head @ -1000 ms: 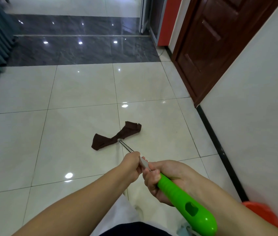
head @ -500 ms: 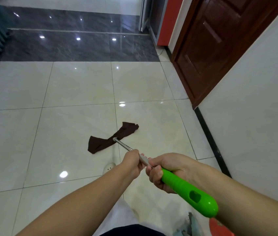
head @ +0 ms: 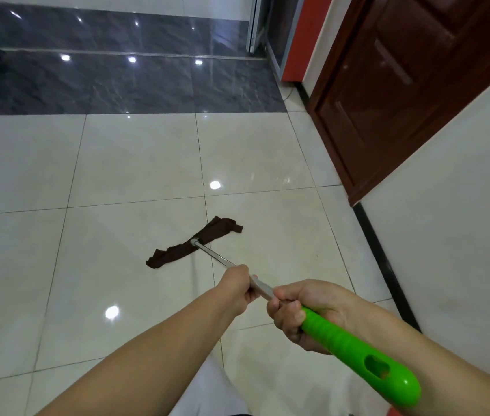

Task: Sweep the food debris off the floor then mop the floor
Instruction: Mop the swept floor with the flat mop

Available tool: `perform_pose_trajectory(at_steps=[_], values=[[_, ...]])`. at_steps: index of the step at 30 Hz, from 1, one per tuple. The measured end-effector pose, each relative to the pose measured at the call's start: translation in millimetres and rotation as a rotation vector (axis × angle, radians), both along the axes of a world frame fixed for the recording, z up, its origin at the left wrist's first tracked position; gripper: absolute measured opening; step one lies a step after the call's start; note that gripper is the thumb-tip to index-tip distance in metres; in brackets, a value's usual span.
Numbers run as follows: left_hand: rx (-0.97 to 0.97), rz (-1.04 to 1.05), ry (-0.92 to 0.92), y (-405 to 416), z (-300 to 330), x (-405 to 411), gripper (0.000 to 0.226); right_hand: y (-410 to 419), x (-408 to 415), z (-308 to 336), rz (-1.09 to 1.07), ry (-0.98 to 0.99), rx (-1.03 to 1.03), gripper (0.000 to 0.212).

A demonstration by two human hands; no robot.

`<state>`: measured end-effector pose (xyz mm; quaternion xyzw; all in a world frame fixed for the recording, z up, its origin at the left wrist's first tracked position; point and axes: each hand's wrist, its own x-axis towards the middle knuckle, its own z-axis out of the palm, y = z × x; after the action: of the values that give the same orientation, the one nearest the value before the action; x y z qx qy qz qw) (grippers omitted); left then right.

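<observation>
Ahead — mop cloth [head: 194, 247], beyond both hands [head: 300, 310].

The mop cloth [head: 193, 247] now lies farther out from the person than a second ago, close to the tile seam [head: 159, 201] running across the floor. More of the steel shaft [head: 212, 256] shows beyond the left hand [head: 236, 285]. The right hand [head: 303, 310] sits higher, and the green handle [head: 357, 352] points more to the right. The orange object by the wall is almost out of view.
</observation>
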<state>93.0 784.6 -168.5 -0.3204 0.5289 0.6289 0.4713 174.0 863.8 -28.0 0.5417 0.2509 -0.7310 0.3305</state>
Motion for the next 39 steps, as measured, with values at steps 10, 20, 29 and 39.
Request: perform_pose_trajectory(at_steps=[10, 20, 29, 39], values=[[-0.041, -0.035, 0.033, 1, -16, -147, 0.012, -8, -138, -15, -0.060, 0.009, 0.003, 0.026], [-0.073, -0.082, 0.059, 10, -27, -248, 0.015, -3, -235, -31, -0.130, 0.016, 0.001, 0.022], [-0.077, -0.039, 0.087, 50, -27, -314, 0.030, 48, -306, -38, -0.003, 0.046, -0.009, 0.024], [-0.115, 0.136, 0.052, 142, -21, -400, 0.039, 155, -405, -39, 0.146, 0.028, -0.024, 0.020]])
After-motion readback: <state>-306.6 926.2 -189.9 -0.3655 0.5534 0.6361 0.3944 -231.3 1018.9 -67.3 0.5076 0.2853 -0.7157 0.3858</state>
